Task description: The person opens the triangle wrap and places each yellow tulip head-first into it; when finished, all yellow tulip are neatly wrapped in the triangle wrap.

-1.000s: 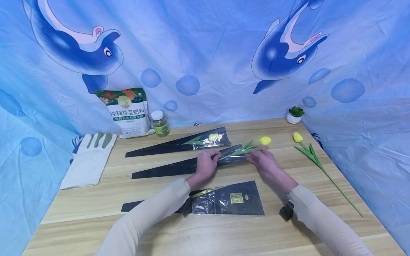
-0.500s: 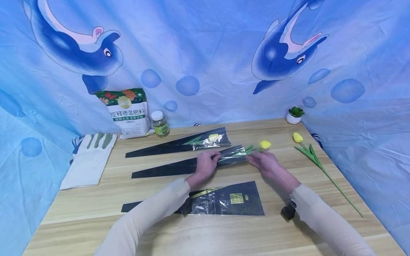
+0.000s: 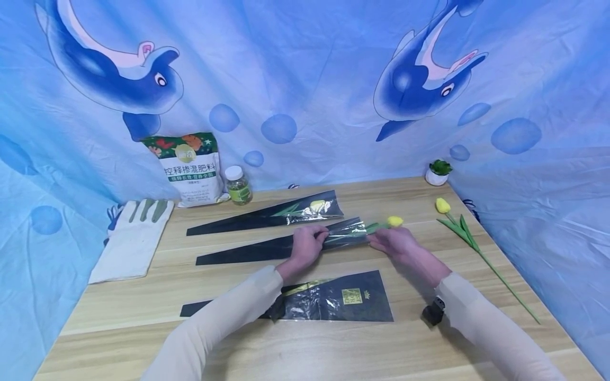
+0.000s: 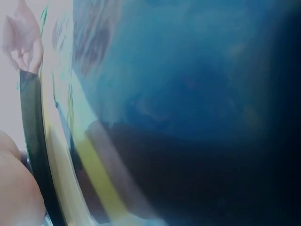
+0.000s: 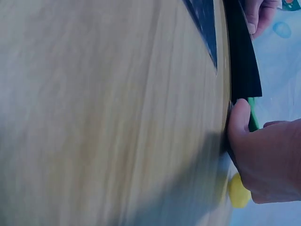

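A black flower sleeve [image 3: 252, 253] with a clear front lies in the middle of the table. My left hand [image 3: 307, 247] pinches it partway along, near its wide end. Out of its mouth sticks an artificial yellow tulip [image 3: 394, 221], its lower stem inside the sleeve. My right hand [image 3: 397, 246] holds the tulip by its leafy stem just outside the mouth. In the right wrist view, the thumb of this hand [image 5: 270, 155] lies at the sleeve's end, with the yellow bloom [image 5: 239, 190] below. The left wrist view shows the sleeve [image 4: 33, 117] edge-on between both hands.
Behind lies another sleeve [image 3: 229, 224] with a tulip inside. A flat printed sleeve [image 3: 352, 309] is nearer, partly under my left forearm. A loose tulip [image 3: 486, 256] lies right. Gloves [image 3: 128, 248], a fertilizer bag [image 3: 195, 180], a jar [image 3: 239, 185] and a potted succulent [image 3: 438, 172] stand around.
The tulip's bloom and my right hand have come slightly nearer to me, and less leaf shows outside the sleeve's mouth. My left hand has stayed in place.
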### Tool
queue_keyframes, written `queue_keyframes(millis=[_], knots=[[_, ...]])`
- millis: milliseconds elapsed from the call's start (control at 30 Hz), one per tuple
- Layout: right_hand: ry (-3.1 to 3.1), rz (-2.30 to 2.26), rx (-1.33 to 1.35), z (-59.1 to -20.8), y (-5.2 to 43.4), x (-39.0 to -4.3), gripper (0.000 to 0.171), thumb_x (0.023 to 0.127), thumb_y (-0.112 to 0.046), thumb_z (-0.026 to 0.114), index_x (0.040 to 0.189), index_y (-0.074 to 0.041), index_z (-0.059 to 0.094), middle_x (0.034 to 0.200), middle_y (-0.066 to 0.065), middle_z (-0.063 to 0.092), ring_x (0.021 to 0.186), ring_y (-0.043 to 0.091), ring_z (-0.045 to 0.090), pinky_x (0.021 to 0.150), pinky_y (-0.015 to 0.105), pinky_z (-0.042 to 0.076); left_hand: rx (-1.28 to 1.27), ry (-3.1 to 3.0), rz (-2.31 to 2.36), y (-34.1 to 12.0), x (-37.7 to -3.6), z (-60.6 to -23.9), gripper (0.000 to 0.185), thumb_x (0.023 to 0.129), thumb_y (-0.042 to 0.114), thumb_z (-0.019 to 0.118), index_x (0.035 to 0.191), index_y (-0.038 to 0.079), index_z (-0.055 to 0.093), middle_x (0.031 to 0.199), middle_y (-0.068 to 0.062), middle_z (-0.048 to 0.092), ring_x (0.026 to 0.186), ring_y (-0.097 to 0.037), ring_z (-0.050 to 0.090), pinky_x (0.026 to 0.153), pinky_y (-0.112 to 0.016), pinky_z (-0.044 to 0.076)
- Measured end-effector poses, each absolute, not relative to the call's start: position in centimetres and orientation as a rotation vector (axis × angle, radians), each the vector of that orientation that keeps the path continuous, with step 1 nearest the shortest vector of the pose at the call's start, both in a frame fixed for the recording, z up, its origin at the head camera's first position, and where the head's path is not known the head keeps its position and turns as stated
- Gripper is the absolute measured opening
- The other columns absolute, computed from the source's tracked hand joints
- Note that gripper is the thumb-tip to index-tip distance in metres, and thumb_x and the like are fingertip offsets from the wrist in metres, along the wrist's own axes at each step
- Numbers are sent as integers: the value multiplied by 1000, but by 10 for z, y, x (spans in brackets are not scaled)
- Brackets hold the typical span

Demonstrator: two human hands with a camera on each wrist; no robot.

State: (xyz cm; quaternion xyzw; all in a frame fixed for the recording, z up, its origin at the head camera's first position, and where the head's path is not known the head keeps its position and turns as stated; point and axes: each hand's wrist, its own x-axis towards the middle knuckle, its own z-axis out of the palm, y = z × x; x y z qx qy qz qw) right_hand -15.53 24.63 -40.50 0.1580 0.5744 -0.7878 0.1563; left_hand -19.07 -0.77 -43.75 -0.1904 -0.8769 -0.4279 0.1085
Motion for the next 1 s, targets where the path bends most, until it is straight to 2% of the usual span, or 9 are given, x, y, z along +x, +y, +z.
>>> queue_keyframes(millis=[133, 267, 367, 500, 567, 733, 833, 1000], knots=[[1803, -2127, 406, -403, 252, -153, 40, 102, 0, 47, 138, 16, 40, 103, 18, 71, 92, 20, 71, 95, 35, 53, -557, -2576, -1261, -8, -191, -438, 7, 89, 6, 75, 95, 6, 79, 94, -8, 76, 80, -17, 72, 74, -28, 58], [2119, -1873, 312, -397, 264, -148, 43, 102, -4, 51, 135, 21, 42, 102, 21, 71, 85, 18, 71, 84, 33, 58, -556, -2571, -1243, -9, -191, -439, 7, 89, 7, 75, 95, 6, 80, 93, -7, 76, 83, -19, 73, 76, -31, 58], [2462, -1575, 179, -390, 274, -142, 41, 100, -7, 54, 129, 21, 50, 100, 24, 70, 83, 22, 70, 75, 36, 60, -562, -2570, -1230, -9, -191, -439, 7, 89, 7, 75, 95, 6, 79, 93, -7, 76, 85, -20, 73, 78, -33, 59], [2938, -1148, -63, -383, 288, -142, 31, 95, -4, 56, 117, 18, 60, 96, 26, 69, 79, 31, 67, 66, 41, 57, -560, -2563, -1238, -9, -192, -439, 7, 89, 6, 75, 95, 5, 79, 93, -8, 76, 83, -20, 73, 76, -32, 59], [3076, -1012, -136, -385, 294, -146, 30, 93, -1, 56, 117, 17, 60, 100, 30, 66, 83, 39, 66, 67, 46, 57, -552, -2566, -1243, -9, -192, -439, 7, 89, 6, 75, 95, 5, 79, 93, -8, 76, 81, -19, 73, 75, -31, 59], [3085, -877, -242, -398, 302, -159, 46, 89, 3, 60, 131, 19, 48, 116, 41, 54, 101, 51, 60, 82, 59, 53, -561, -2588, -1258, -8, -191, -440, 8, 89, 5, 75, 96, 6, 79, 94, -8, 76, 84, -19, 73, 77, -29, 58], [3073, -849, -286, -404, 304, -163, 49, 88, 6, 63, 132, 18, 47, 118, 42, 53, 101, 52, 58, 85, 61, 51, -570, -2590, -1272, -8, -191, -440, 9, 89, 5, 75, 97, 6, 79, 95, -8, 76, 86, -20, 73, 79, -29, 58], [3045, -901, -292, -406, 305, -167, 43, 90, 6, 61, 131, 14, 52, 124, 39, 55, 104, 50, 59, 87, 60, 51, -550, -2597, -1264, -8, -190, -440, 9, 89, 6, 75, 97, 6, 79, 94, -8, 76, 85, -19, 73, 79, -29, 58]])
